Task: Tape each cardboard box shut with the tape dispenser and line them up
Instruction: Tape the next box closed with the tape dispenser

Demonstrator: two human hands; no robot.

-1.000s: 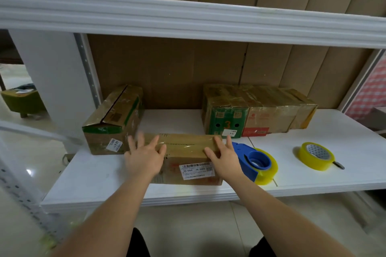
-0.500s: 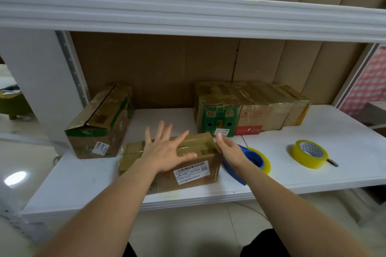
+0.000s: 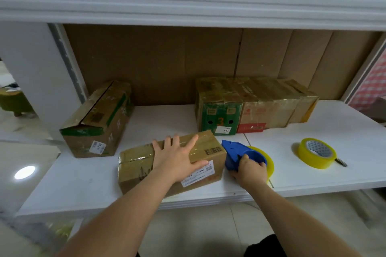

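1. Fingers (image 3: 167, 144) of my left hand (image 3: 177, 158) lie spread and flat on top of the front box (image 3: 133, 165), pressing it, thumb over its white label (image 3: 198, 175).
2. My right hand (image 3: 249, 170) curls round the blue tape dispenser (image 3: 236, 152), which sits just beside that box's right end; its yellow roll (image 3: 269, 160) shows behind my knuckles, though I cannot tell how firm the grip is.
3. That box rests near the front edge of the white shelf (image 3: 334, 177), turned slightly askew.
4. Another box (image 3: 98, 123) with its top flaps unsealed stands to the back left.
5. Three taped boxes (image 3: 252, 106) stand touching in a row at the back.
6. A spare yellow tape roll (image 3: 316, 155) lies well to the right.
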